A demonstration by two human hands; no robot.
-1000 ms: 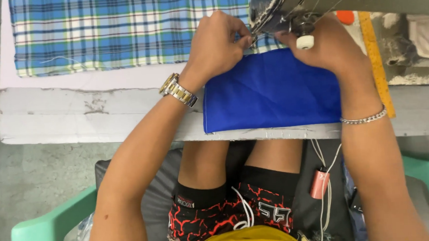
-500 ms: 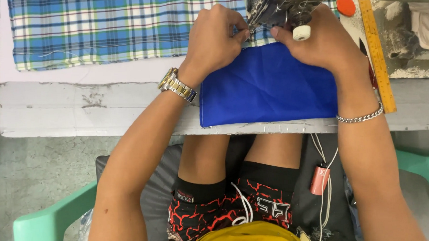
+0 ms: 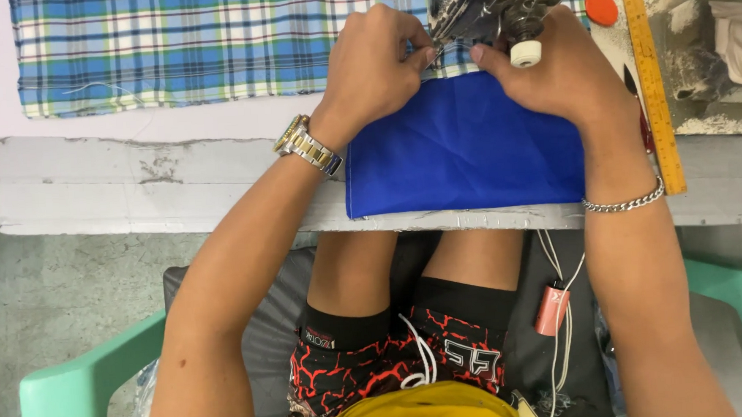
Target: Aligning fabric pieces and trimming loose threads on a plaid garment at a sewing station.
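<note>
A folded blue cloth (image 3: 461, 149) lies on the white counter (image 3: 166, 173), its near edge hanging just over the front. The left hand (image 3: 372, 65) is curled shut, pinching the cloth's far edge beside the sewing machine head (image 3: 483, 4). The right hand (image 3: 563, 76) presses flat and open on the cloth's right part. A plaid fabric (image 3: 210, 43) lies behind, a yellow ruler (image 3: 657, 92) to the right.
</note>
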